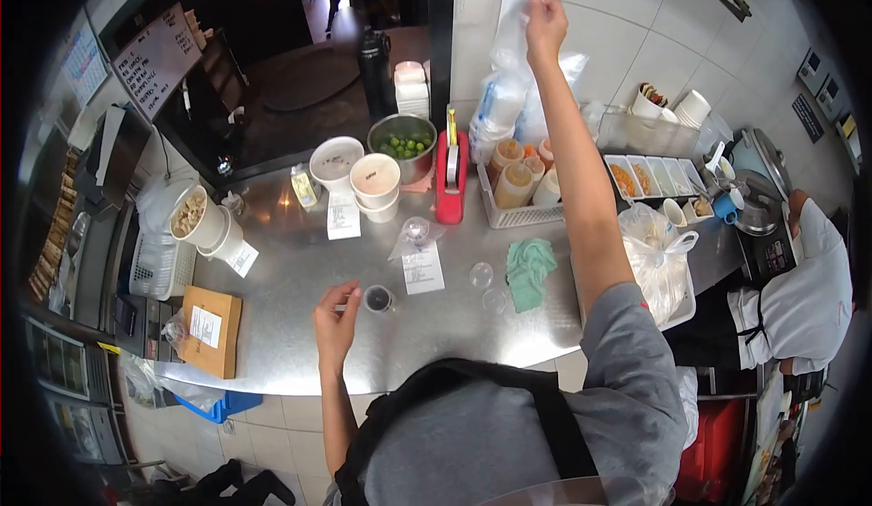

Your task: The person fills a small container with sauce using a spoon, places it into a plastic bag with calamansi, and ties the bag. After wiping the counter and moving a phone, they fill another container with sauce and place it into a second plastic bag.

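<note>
My right hand (546,29) is raised high against the tiled wall, its fingers closed on a thin, clear plastic bag (513,32) that is partly blurred. Below it hang more clear plastic bags (498,106) with blue print. Over the near part of the steel counter, my left hand (335,318) is half curled with nothing visible in it. Just right of its fingertips stands a small clear cup of dark liquid (378,300). Farther back, a knotted clear bag (416,232) rests by a printed receipt (423,268). Two clear round lids (481,275) lie to the right.
A green cloth (530,274), red tape dispenser (451,174) and basket of sauce bottles (520,220) are on the counter (291,342). Lidded tubs (375,179) and a pot of green limes (402,143) stand behind. A co-worker in white (804,288) is at right.
</note>
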`<state>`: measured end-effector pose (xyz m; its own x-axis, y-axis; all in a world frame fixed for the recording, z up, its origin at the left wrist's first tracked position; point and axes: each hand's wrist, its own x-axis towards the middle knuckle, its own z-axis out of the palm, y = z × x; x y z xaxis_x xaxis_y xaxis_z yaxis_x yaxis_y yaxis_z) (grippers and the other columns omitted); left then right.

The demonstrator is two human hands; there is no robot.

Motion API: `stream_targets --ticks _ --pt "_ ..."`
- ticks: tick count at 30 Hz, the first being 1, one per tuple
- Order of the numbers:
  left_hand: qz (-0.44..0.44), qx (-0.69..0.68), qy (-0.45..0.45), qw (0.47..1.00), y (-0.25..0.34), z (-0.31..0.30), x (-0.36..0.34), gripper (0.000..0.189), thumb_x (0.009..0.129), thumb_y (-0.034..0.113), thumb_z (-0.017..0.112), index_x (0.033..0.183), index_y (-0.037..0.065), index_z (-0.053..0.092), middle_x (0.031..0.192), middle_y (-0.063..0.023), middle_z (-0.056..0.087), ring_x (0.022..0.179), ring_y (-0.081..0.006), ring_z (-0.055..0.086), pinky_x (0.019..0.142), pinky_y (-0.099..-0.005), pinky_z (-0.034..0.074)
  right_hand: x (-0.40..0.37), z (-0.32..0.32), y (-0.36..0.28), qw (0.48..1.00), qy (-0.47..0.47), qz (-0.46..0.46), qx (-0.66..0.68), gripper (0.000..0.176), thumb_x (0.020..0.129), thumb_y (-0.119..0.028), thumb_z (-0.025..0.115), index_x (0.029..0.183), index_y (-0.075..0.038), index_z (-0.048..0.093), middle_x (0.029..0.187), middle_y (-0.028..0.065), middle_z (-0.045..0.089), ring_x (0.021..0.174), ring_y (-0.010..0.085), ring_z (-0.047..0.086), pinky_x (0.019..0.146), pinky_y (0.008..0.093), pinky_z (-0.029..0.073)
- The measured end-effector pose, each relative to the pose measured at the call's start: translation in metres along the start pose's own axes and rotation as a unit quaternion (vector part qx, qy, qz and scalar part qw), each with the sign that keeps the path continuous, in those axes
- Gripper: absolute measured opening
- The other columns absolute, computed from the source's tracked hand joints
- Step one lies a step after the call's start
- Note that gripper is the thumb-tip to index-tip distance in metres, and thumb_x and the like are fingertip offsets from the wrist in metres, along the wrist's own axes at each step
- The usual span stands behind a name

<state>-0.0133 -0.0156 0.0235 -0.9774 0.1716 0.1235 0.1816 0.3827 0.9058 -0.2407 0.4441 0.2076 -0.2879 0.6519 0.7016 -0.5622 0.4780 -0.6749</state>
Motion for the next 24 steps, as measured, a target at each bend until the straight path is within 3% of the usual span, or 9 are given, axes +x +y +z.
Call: stream_targets --ticks 4,7,9,11,13,14,17,20,24 --pt "-0.007 -0.310 -0.108 0.945 0.033 0.016 0.025 0.045 0.089 0.033 0.055 0.122 0.003 0.051 0.113 -0.0128 0.057 0.096 -0.0199 0.059 0.070 -0.0277 0.050 -0.098 -0.002 -0.144 0.917 -0.385 -0.097 -0.024 0.014 0.080 -0.015 0.062 0.089 -0.003 0.062 0.083 0.0037 0.063 0.075 0.0147 0.057 0.070 0.0278 0.047" --pt "-0.053 -0.546 -0.204 0.811 0.041 0.023 0.048 0.068 0.088 0.048 0.048 0.138 0.007 0.027 0.131 -0.0173 0.044 0.112 -0.0285 0.051 0.083 -0.0379 0.049 -0.200 -0.027 -0.187 0.726 -0.601 -0.334 0.030 0.019 0.074 -0.013 0.060 0.089 -0.003 0.058 0.092 0.0094 0.056 0.088 0.0254 0.055 0.077 0.0345 0.045" --pt "-0.115 -0.647 -0.215 0.722 0.037 0.027 0.057 0.070 0.087 0.049 0.050 0.139 0.009 0.025 0.133 -0.0173 0.042 0.113 -0.0313 0.050 0.084 -0.0405 0.048 -0.249 -0.050 -0.215 0.558 -0.771 -0.308 -0.013 0.020 0.078 -0.019 0.061 0.091 -0.004 0.058 0.094 0.0094 0.055 0.089 0.0267 0.055 0.078 0.0370 0.045" --pt "-0.064 -0.559 -0.166 0.810 0.040 0.032 0.056 0.066 0.085 0.025 0.060 0.139 0.014 0.024 0.126 -0.0134 0.047 0.109 -0.0242 0.052 0.085 -0.0350 0.048 -0.266 -0.064 -0.218 0.501 -0.834 -0.225 0.056 0.024 0.076 -0.022 0.065 0.090 -0.004 0.057 0.098 0.0087 0.056 0.090 0.0247 0.056 0.080 0.0369 0.045" --pt "0.002 -0.409 -0.096 0.907 0.058 0.030 0.047 0.069 0.082 0.009 0.062 0.139 0.016 0.024 0.122 -0.0104 0.048 0.106 -0.0207 0.052 0.084 -0.0322 0.048 -0.263 -0.060 -0.218 0.699 -0.666 -0.246 0.084 0.028 0.075 -0.023 0.067 0.094 -0.005 0.058 0.102 0.0081 0.056 0.091 0.0239 0.056 0.080 0.0359 0.044" --pt "0.027 -0.420 -0.085 0.903 0.055 0.030 0.042 0.058 0.078 -0.007 0.057 0.130 0.013 0.039 0.110 -0.0073 0.052 0.098 -0.0147 0.052 0.081 -0.0271 0.047 -0.262 -0.060 -0.216 0.754 -0.613 -0.224 0.074 0.029 0.076 -0.023 0.067 0.096 -0.005 0.058 0.104 0.0081 0.057 0.092 0.0231 0.056 0.080 0.0352 0.043" --pt "0.096 -0.318 -0.079 0.940 0.013 0.026 0.031 0.031 0.078 -0.006 0.058 0.106 0.007 0.056 0.103 -0.0052 0.054 0.089 -0.0114 0.054 0.074 -0.0230 0.047 -0.267 -0.068 -0.200 0.836 -0.541 -0.089 0.007 0.032 0.079 -0.023 0.066 0.104 -0.005 0.059 0.105 0.0082 0.058 0.092 0.0196 0.056 0.079 0.0327 0.042" --pt "0.188 -0.260 0.017 0.947 0.054 0.022 0.012 0.006 0.077 -0.003 0.061 0.080 0.003 0.060 0.084 -0.0012 0.057 0.071 -0.0074 0.054 0.062 -0.0202 0.046 -0.286 -0.078 -0.180 0.590 -0.793 0.154 -0.010 0.033 0.081 -0.027 0.065 0.100 -0.001 0.058 0.084 0.0085 0.059 0.081 0.0148 0.058 0.071 0.0312 0.043" --pt "-0.068 -0.388 -0.134 0.909 0.034 -0.005 -0.011 0.005 0.078 0.004 0.063 0.073 0.003 0.061 0.068 0.0000 0.058 0.055 -0.0072 0.053 0.050 -0.0216 0.043 -0.325 -0.085 -0.144 0.606 -0.713 0.244 0.254 0.021 0.088 -0.024 0.059 0.095 -0.004 0.058 0.082 0.0071 0.060 0.070 0.0132 0.057 0.064 0.0304 0.044"
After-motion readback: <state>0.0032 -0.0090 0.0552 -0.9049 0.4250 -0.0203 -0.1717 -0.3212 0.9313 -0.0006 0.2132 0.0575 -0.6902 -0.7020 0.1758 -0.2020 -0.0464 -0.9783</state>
